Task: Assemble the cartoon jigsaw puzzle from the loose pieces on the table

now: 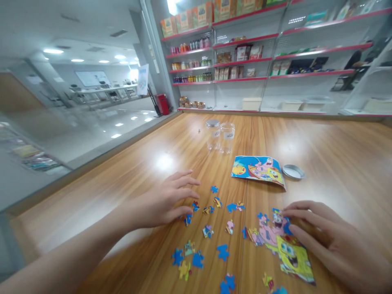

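In the head view, the left hand (pixel 174 198) is spreading its fingers, gripping nothing, beside a loose piece (pixel 188 220). The right hand (pixel 330 241) is touching the partly joined puzzle (pixel 295 260) on the table (pixel 337 163); I cannot tell whether it is pinching. Piece-fitting is seemingly proceeding; the next move is probably calling for careful edge matching.

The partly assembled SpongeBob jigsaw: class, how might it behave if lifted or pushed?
The partly assembled SpongeBob jigsaw would probably sag or break apart if lifted by one edge, since knobbed edges suggest separate interlocking pieces. It looks thin, so likely light. Pushed, it may slide rather than tip, lying flat on the glossy tabletop.
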Tool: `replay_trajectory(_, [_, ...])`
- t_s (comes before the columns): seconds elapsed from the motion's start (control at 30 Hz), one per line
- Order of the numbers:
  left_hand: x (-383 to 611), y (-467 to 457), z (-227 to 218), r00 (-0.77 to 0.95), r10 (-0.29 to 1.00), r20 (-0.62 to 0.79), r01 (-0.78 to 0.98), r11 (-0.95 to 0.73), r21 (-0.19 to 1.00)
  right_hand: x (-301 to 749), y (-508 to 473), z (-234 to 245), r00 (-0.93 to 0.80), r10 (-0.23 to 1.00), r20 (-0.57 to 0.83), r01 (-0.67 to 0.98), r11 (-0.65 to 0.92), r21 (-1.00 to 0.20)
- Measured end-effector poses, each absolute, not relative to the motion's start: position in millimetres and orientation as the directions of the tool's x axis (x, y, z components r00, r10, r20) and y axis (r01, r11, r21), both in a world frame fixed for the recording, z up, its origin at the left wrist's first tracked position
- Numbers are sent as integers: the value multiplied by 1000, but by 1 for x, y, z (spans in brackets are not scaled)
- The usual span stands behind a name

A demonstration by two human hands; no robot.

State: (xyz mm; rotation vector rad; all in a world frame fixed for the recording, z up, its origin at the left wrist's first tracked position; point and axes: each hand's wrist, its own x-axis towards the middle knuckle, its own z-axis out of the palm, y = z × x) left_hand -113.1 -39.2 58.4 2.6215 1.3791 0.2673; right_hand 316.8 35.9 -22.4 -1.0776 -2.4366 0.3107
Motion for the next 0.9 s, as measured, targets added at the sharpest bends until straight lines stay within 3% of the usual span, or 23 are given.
replay_trajectory(0.9, [-81,-48,43,586,801,125,728,-588,352,311,33,-15,-602,733,317,628,680,-379])
